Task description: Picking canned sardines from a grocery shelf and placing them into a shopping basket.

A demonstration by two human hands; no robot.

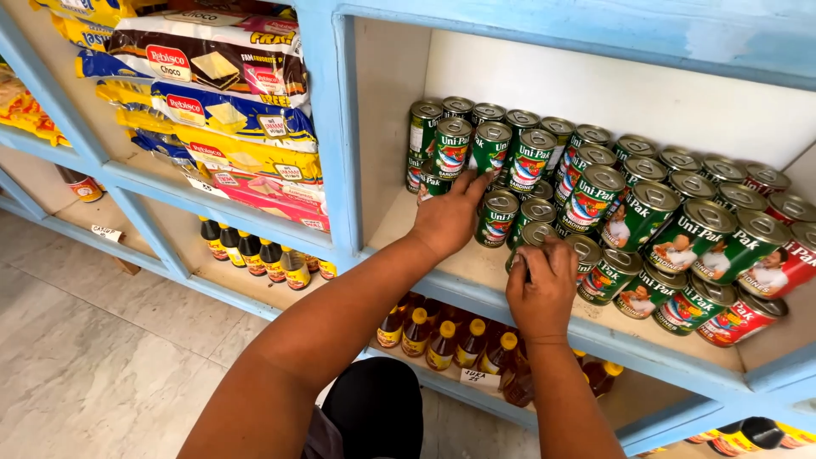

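Green tin cans (527, 161) with ring-pull lids stand stacked in rows on a light blue wooden shelf (476, 289). My left hand (449, 217) rests on the lower cans at the stack's left end, fingers curled over a green can (432, 183). My right hand (541, 285) grips a green can (532, 235) in the front row, near the shelf's edge. Red cans (778, 270) stand at the right end of the stack.
Packets of biscuits (223, 102) are piled in the compartment to the left. Small bottles with yellow caps (442, 340) line the shelf below, more dark bottles (255, 253) stand lower left. The floor (93, 357) is pale tile. A blue upright (327, 119) divides the compartments.
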